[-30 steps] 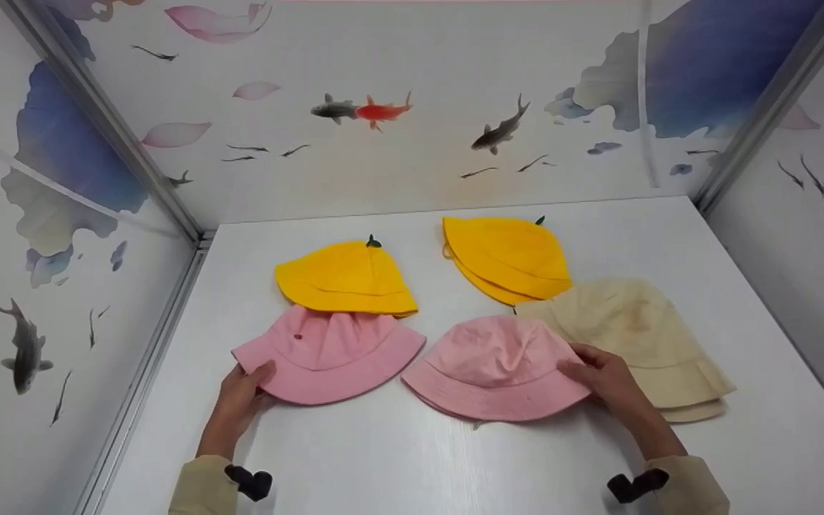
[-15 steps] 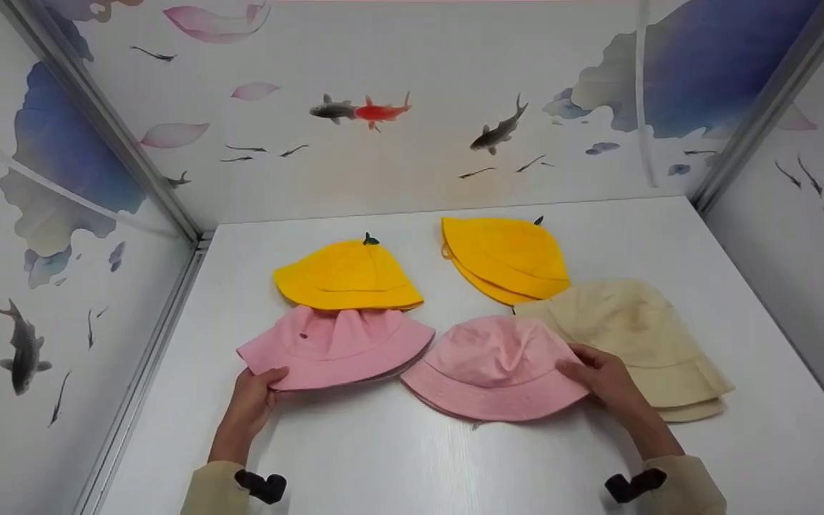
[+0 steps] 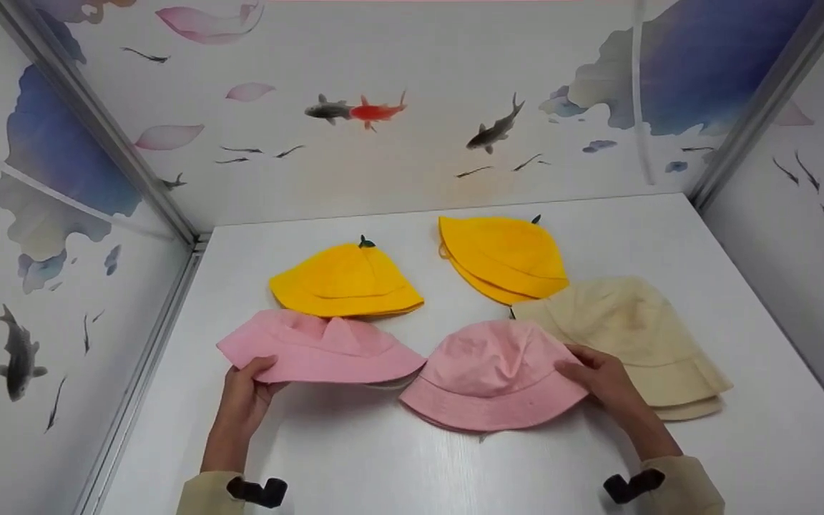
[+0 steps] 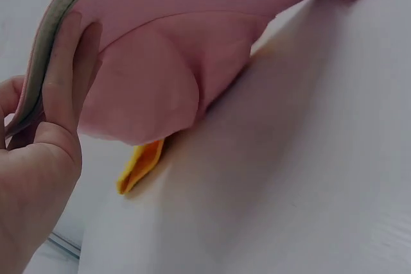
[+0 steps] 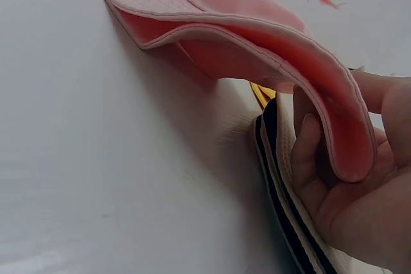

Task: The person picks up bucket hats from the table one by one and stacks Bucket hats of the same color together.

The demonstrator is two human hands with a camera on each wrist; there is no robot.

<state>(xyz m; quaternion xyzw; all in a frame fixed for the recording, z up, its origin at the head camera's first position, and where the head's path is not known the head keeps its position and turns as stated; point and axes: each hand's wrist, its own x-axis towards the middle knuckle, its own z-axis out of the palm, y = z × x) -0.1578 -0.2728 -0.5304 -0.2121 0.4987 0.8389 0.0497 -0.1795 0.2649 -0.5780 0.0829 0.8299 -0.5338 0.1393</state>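
Left hand (image 3: pixel 249 390): fingers (image 4: pixel 62 62) grasping the near-left brim of the left pink hat (image 3: pixel 319 354), thumb on top, other fingers underneath. Hat extends rightward from those fingers, its brim held up off the counter (image 3: pixel 419 479), shadow below; greenish-grey trim along the brim edge in the left wrist view. Left yellow hat (image 3: pixel 347 282), dark green leaf on top, lies beyond the left fingers, just behind that pink hat. Right pink hat (image 3: pixel 491 383) sits between the two sets of fingers, crown creased; its left side meets the other pink hat's brim tip, can't tell if touching. Right yellow hat (image 3: pixel 505 257), also leaf-topped, lies beyond and left of the right fingers. Right hand (image 3: pixel 605 379): fingers (image 5: pixel 305 152) pinching the right pink hat's right brim end, thumb on top. Beige hat (image 3: pixel 641 343) lies behind and right of the right fingers; contact with them unclear.
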